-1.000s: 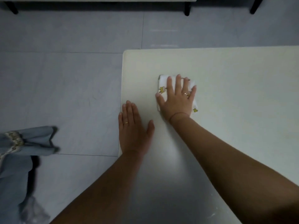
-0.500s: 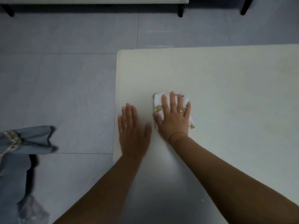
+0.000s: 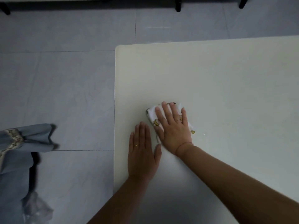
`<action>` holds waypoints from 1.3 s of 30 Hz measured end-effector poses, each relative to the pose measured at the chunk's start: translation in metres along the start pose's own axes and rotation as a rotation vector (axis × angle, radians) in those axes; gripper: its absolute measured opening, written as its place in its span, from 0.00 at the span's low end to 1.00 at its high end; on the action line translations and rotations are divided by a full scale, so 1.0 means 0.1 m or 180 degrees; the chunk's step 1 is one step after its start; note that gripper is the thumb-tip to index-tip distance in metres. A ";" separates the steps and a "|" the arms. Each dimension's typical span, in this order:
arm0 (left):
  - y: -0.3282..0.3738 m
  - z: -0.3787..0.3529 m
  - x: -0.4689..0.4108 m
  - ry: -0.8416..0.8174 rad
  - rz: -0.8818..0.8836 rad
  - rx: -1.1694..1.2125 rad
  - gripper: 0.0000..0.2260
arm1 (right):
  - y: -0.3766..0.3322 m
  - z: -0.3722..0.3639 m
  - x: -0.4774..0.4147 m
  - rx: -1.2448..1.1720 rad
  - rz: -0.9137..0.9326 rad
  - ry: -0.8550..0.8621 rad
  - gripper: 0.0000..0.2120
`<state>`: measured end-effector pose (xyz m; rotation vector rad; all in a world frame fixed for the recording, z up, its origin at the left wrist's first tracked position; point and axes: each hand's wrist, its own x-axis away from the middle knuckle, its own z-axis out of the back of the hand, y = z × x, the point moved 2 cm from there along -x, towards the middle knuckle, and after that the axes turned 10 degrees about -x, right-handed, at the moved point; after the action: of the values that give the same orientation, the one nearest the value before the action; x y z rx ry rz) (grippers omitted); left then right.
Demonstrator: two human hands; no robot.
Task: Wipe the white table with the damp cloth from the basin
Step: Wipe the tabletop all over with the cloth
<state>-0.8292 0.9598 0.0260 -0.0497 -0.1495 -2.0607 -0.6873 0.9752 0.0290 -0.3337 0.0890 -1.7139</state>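
The person is wiping the white desk (image 3: 226, 78) near its far left corner. The right hand (image 3: 174, 128) is lying flat on the folded white cloth (image 3: 151, 113), fingers straight and slightly spread, pressing it down rather than gripping it; the cloth, printed with small yellow figures, is showing past the fingertips and along both sides of the palm. The left hand (image 3: 142, 156) is resting open and flat on the bare desk just beside the right, close to the left edge, holding nothing.

Over the last second the right hand has been dragging the cloth back toward the person, from farther up the desk to a spot just beyond the left hand, which has stayed planted. That looks like one pulling stroke of a back-and-forth wipe nearing its end. The strip along the left edge is being covered, while the wide surface to the right is probably still waiting, so the task seems to be at an early or middle stage. The basin is not in view. A blue garment (image 3: 14, 159) is hanging over the grey tiled floor (image 3: 64, 78).
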 end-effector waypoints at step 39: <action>0.01 -0.05 0.73 0.0007 0.0164 -0.0028 0.29 | 0.10 -0.13 1.02 -0.0306 -0.1612 0.0296 0.32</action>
<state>-0.8628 0.8953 0.0288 -0.0562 -0.1366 -2.0101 -0.6949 0.8725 0.0317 -0.3684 0.1659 -2.2323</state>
